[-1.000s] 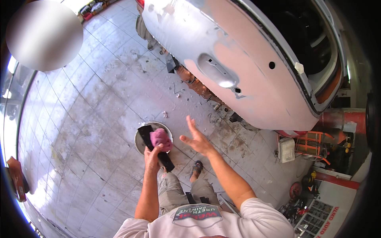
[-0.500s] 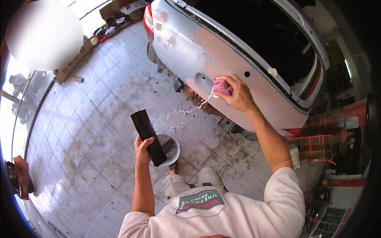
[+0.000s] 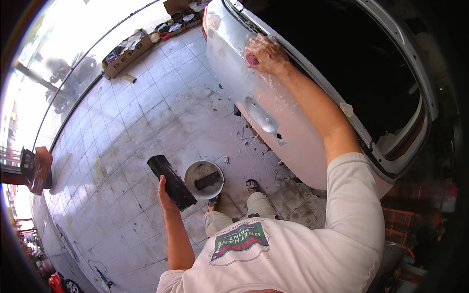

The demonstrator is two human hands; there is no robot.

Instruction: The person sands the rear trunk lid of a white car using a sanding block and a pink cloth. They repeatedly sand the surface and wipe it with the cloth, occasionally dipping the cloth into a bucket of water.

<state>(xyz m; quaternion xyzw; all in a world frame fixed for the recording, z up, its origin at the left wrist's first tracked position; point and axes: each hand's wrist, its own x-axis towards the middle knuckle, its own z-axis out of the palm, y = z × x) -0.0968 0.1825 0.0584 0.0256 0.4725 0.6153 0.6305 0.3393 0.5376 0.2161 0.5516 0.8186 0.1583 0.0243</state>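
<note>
My right hand is closed round a pink sponge, pressing it against the upper left part of a car tailgate. Wet streaks run down the panel, which is silver with patches of pinkish-beige filler or primer. Below the hand lies an oval silver recess. Low on the left, my left hand grips a long black block, tilted and held above the floor; most of its fingers are hidden behind it. A round pail stands beside it with a dark oblong block in its water.
A cardboard box and assorted containers line the far floor edge. Dirty wet tiles spread left of the car, with debris near the bumper area. My sandalled feet stand close to the pail. An orange metal frame is at right.
My right hand has moved the dripping sponge up and left, from above the recess onto the tailgate's upper left. The black block has shifted slightly left, uncovering the pail. The view has turned.
</note>
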